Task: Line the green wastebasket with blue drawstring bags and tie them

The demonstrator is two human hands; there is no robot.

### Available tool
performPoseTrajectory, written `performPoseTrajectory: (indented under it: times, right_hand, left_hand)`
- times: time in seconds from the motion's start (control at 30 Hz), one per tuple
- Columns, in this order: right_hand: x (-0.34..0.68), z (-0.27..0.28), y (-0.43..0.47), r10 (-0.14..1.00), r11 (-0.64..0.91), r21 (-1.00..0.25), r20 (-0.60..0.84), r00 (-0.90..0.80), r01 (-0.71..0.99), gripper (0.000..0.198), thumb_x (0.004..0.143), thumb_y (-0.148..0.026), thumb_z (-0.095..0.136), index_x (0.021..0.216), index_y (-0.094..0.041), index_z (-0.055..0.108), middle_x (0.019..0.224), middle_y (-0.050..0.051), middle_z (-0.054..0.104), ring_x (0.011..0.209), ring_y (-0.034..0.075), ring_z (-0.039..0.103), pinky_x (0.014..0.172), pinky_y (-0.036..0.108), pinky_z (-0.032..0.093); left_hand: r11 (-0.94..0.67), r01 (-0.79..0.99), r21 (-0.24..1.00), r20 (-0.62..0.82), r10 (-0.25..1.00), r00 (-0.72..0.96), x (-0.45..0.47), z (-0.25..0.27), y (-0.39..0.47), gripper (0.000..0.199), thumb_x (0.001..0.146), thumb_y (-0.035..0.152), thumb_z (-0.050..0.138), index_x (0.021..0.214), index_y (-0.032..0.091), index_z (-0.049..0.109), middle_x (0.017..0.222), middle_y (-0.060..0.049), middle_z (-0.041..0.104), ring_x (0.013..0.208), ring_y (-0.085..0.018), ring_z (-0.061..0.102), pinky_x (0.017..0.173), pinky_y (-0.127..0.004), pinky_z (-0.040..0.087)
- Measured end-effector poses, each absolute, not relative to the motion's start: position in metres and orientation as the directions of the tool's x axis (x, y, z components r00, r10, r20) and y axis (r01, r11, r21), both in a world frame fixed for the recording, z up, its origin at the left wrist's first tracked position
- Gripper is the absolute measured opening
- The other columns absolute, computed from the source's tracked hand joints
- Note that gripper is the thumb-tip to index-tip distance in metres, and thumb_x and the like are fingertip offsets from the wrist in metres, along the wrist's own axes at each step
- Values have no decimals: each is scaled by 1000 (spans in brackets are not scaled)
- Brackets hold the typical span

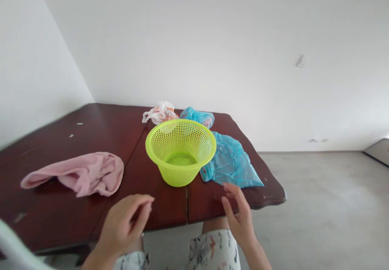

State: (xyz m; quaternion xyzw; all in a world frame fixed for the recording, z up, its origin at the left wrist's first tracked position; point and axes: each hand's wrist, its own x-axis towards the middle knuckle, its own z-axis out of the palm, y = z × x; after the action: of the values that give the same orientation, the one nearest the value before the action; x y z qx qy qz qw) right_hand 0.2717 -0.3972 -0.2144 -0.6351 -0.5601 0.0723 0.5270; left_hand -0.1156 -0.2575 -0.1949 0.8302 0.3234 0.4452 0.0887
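Observation:
A lime-green plastic basket [179,175] with perforated sides stands upright on the dark red-brown table, and nothing shows inside it. My left hand [126,219] hovers at the table's front edge, left of the basket. Its fingers are loosely curved, with a gap between thumb and forefinger and nothing in them. On the other side, my right hand [238,213] is raised by the front edge, thumb and fingers apart, also holding nothing. Just beyond its fingertips lies a crumpled blue plastic bag [234,160], right of the basket. Neither hand touches the basket.
A pink cloth [88,173] lies bunched on the left of the table [112,128]. Behind the basket are a white plastic bag [161,113] with orange print and another blue bag [197,116] with something inside. White walls stand behind and to the left.

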Motion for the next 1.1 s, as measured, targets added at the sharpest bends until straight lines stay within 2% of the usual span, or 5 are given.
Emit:
performPoseTrajectory:
  times: [0.13, 0.33, 0.63, 0.9, 1.1]
  right_hand:
    - [254, -207, -329, 901, 89, -588, 391, 187, 804, 42, 116, -37, 67, 156, -31, 76, 164, 15, 75, 156, 39, 67, 136, 68, 43]
    - [261, -228, -323, 910, -140, -632, 221, 351, 762, 19, 107, -28, 63, 89, -24, 67, 88, 7, 77, 87, 26, 73, 86, 36, 51]
    - [213, -198, -450, 994, -108, -993, -107, -36, -47, 33, 102, -47, 87, 123, -26, 72, 83, -5, 64, 62, 13, 53, 57, 24, 42]
    - [255, -138, -445, 664, 370, -913, 129, 737, -173, 39, 92, -45, 104, 109, -28, 74, 96, -3, 63, 67, 8, 50, 56, 15, 44]
    - [235, -134, -434, 927, 48, -995, 76, 366, 85, 50, 110, -71, 73, 135, -28, 76, 115, 7, 79, 97, 24, 74, 82, 33, 65]
  left_hand:
    - [-659, 394, 640, 242, 660, 711, -40, -180, -266, 34, 124, 42, 57, 103, 26, 79, 88, 0, 84, 80, -19, 80, 77, -28, 52]
    - [-485, 434, 759, 73, 726, 684, -10, -190, -277, 33, 120, 51, 63, 111, 26, 84, 100, -3, 89, 93, -24, 82, 85, -32, 49]
    - [139, 303, 943, -319, 636, 703, 15, -227, -338, 82, 102, 98, 66, 90, 17, 82, 79, -11, 84, 69, -28, 82, 60, -31, 51]
    - [387, -357, 850, -75, 761, 644, 17, -202, -343, 61, 90, 72, 101, 97, 21, 68, 74, 1, 70, 58, -12, 58, 61, -24, 49]
    - [174, -389, 905, 176, 678, 714, 2, -161, -348, 41, 98, 55, 93, 88, 19, 75, 103, -7, 70, 98, -22, 65, 93, -33, 54]
